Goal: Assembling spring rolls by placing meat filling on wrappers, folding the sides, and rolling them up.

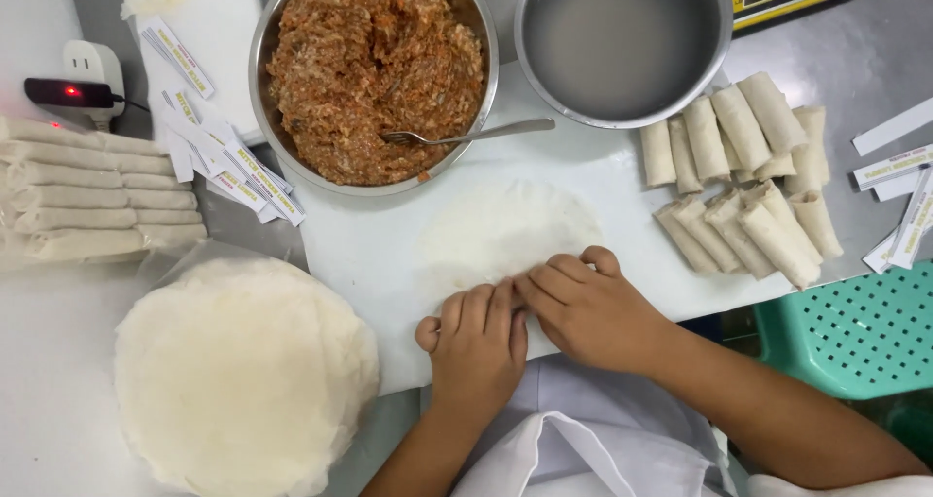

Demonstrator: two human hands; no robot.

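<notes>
A round wrapper [505,230] lies on the white board [369,254], and its near edge is being rolled under the left hand [476,346] and the right hand [583,308]. Both hands are curled down, with fingers pressed on the roll. Many finished rolls [743,176] are piled at the right. Much filling is left in the bowl [374,74], and a thick stack of wrappers [243,376] waits at the left.

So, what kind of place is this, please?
Probably a small food-preparation workplace making spring rolls in quantity, not a home meal. A large metal bowl of minced filling, a pile of finished rolls and a thick stack of round wrappers surround the white work board.
</notes>
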